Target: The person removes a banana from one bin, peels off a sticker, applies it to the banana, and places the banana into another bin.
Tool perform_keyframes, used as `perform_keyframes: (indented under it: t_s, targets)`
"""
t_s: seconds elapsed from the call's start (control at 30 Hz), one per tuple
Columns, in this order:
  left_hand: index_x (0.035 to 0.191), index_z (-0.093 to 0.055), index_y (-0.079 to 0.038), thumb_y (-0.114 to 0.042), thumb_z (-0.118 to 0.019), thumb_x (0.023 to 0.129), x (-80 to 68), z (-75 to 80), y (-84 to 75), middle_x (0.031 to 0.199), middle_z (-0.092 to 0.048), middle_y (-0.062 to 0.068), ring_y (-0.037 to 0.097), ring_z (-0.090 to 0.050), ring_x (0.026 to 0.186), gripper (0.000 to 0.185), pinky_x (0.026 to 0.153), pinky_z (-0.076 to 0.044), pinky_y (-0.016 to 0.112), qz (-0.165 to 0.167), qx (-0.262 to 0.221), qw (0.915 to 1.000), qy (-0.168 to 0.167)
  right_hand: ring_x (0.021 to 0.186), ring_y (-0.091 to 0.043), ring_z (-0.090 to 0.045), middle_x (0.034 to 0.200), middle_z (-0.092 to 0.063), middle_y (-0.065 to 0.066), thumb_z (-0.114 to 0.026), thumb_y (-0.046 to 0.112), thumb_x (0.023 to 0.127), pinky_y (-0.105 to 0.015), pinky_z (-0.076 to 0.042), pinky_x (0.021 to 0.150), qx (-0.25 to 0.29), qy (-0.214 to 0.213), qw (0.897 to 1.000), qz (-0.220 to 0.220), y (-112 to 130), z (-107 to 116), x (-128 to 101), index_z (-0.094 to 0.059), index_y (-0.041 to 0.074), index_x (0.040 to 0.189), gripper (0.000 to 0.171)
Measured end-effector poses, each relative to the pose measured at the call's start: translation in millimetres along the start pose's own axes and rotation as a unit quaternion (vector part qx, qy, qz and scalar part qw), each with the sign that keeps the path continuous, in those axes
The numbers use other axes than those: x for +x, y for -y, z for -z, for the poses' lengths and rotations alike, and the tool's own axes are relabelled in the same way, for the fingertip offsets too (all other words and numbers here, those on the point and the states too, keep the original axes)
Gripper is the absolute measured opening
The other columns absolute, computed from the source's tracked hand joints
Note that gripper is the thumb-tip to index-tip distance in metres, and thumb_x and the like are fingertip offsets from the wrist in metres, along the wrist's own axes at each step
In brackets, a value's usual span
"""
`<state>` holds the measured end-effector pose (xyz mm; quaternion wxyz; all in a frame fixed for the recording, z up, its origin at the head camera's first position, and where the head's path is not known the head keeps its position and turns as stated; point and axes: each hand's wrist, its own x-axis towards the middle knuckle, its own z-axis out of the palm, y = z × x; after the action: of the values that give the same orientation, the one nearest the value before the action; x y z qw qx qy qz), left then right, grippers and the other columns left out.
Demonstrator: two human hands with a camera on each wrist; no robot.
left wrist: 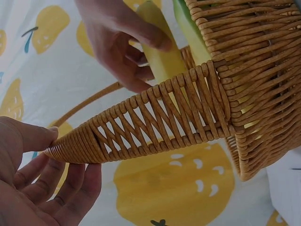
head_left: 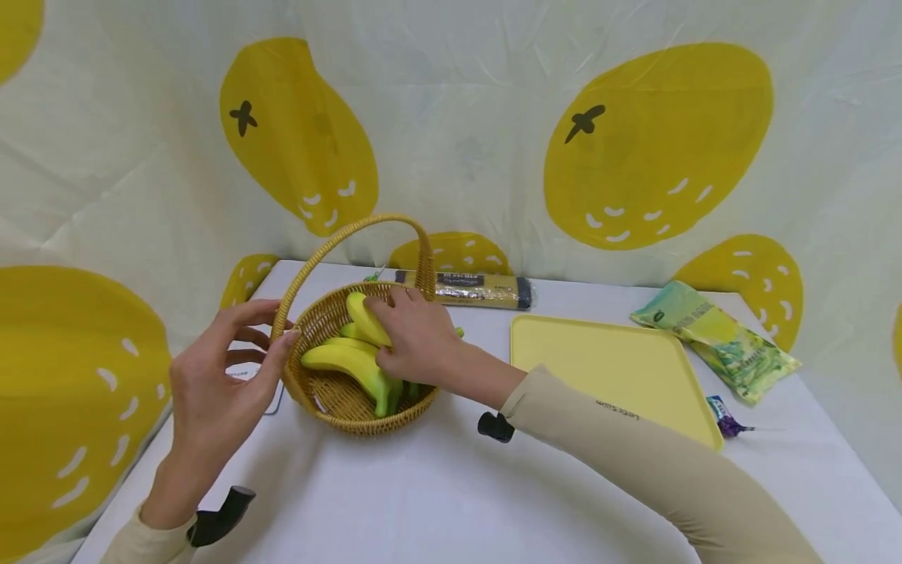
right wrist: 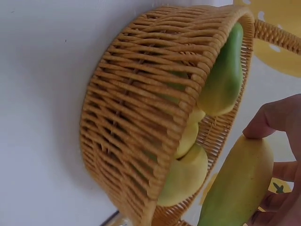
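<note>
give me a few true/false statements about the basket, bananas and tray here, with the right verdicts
1. The right hand grips a yellow banana over the round woven wicker basket. True.
2. The left hand holds a banana. False: it holds no fruit; its fingertips touch the basket's rim by the base of the arched handle.
3. The flat pale yellow plastic tray carries two bananas. False: nothing lies on it.
4. More bananas lie inside the basket. True.
5. The green and yellow snack packet lies inside the basket. False: it lies on the white table, beyond the tray's far right side.
</note>
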<state>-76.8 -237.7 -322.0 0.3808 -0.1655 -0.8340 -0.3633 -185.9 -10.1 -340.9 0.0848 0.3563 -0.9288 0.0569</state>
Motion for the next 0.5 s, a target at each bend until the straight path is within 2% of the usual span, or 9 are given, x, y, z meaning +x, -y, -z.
perform_keyframes:
  t_s: [0.2, 0.37, 0.5]
  targets:
    - [0.130, -0.071, -0.003, 0.006, -0.085, 0.084, 0.0, 0.1, -1.8, 0.109, -0.074, 0.004, 0.004, -0.064, 0.082, 0.049, 0.072, -0.054, 0.009, 0.003, 0.003, 1.0000, 0.004, 0.099, -0.025, -0.057, 0.126, -0.060, -0.013, -0.069, 0.030, 0.089, -0.036, -0.054, 0.057, -0.003, 0.010, 1.000, -0.008, 6, -11, 7, -0.052, 0.018, 0.154, 0.068]
    - [0.130, -0.071, -0.003, 0.006, -0.085, 0.084, 0.4, -0.1, -1.7, 0.109, -0.074, 0.004, 0.004, -0.064, 0.082, 0.049, 0.072, -0.054, 0.009, 0.005, -0.002, 1.0000, 0.002, 0.091, -0.023, -0.055, 0.125, -0.060, -0.012, -0.068, 0.029, 0.092, -0.033, -0.051, 0.054, 0.009, 0.016, 1.000, -0.019, 7, -19, 10, -0.054, 0.018, 0.154, 0.065]
    - [0.130, -0.071, -0.003, 0.006, -0.085, 0.084, 0.6, 0.2, -1.1, 0.109, -0.074, 0.004, 0.004, -0.064, 0.082, 0.049, 0.072, -0.054, 0.009, 0.005, -0.002, 1.0000, 0.001, 0.091, -0.024, -0.056, 0.123, -0.061, -0.011, -0.065, 0.031, 0.094, -0.034, -0.051, 0.054, 0.010, 0.017, 1.000, -0.019, 7, -21, 9, -0.055, 0.017, 0.154, 0.062]
